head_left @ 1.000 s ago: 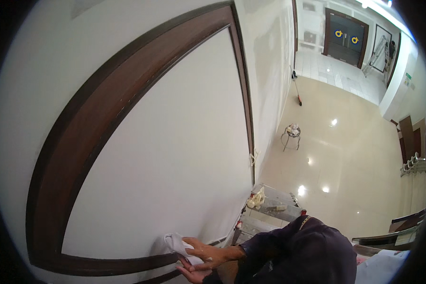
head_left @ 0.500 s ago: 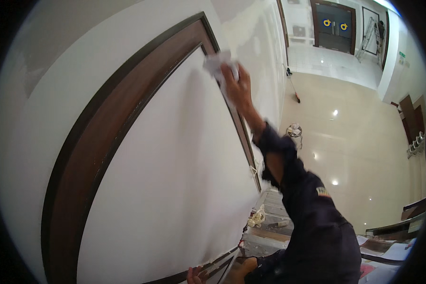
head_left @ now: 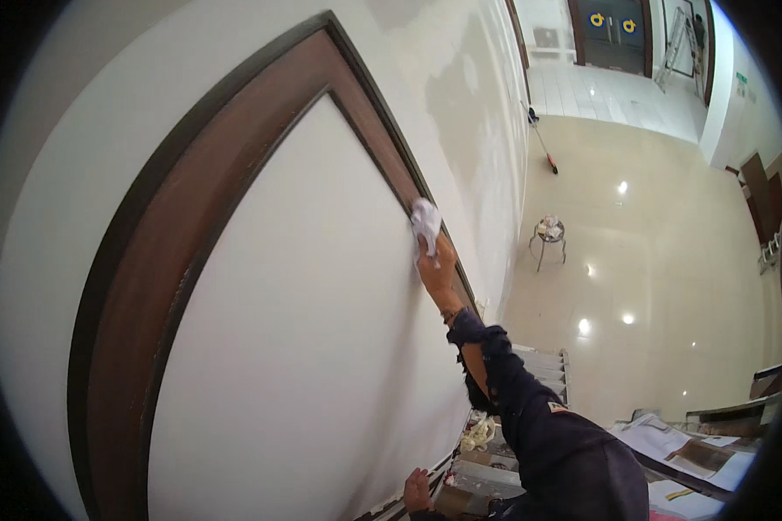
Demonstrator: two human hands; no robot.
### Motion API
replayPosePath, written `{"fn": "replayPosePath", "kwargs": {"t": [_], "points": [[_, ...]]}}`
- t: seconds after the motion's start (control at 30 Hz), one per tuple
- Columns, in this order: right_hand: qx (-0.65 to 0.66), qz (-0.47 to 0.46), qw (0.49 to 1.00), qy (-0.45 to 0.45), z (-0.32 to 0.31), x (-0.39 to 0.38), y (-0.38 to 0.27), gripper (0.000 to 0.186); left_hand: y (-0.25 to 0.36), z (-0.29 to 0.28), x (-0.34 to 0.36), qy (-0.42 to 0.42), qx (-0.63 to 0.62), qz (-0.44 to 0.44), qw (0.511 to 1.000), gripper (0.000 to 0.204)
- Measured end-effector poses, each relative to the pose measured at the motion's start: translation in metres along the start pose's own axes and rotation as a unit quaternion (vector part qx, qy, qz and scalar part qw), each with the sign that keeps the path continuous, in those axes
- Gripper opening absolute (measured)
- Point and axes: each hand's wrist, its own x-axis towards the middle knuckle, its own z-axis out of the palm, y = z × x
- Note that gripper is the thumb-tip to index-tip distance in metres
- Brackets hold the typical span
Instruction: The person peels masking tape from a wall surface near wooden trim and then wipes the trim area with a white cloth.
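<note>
My right hand (head_left: pixel 437 271) is closed around a crumpled white cloth (head_left: pixel 426 224). The cloth presses on the right side of a brown wooden frame (head_left: pixel 202 143) with dark edges, below its top corner. Inside the frame lies a smooth white wall panel (head_left: pixel 300 304). At the bottom, my left hand (head_left: pixel 418 491) is beside the lower frame edge, its fingers out and seemingly resting against it; nothing shows in them. The dark sleeve (head_left: pixel 543 417) of my right arm hides part of what is below.
Below me are ladder steps (head_left: pixel 487 473) with a yellowish crumpled bag (head_left: pixel 478 434). A round stool (head_left: pixel 549 230) with things on it and a broom (head_left: pixel 547 152) stand on the tiled floor. Paper-covered boards (head_left: pixel 686 447) lie lower right. A stepladder (head_left: pixel 676 56) stands far off near dark doors (head_left: pixel 613 39).
My right hand has slid the cloth down the frame's right side from near its top corner. My left hand has shifted right and up a little. The view has moved slightly.
</note>
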Motion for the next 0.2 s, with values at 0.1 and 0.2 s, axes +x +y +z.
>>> {"fn": "replayPosePath", "kwargs": {"t": [0.1,0.2], "points": [[-0.116,0.082,0.989,-0.048,-0.052,-0.036,0.097,0.030,0.038,0.012,0.072,0.102,-0.409,-0.456,0.784,0.043],[-0.199,0.093,0.973,-0.072,-0.089,-0.072,0.130,0.026,0.033,0.001,0.087,0.046,-0.411,-0.593,0.691,0.066]]}}
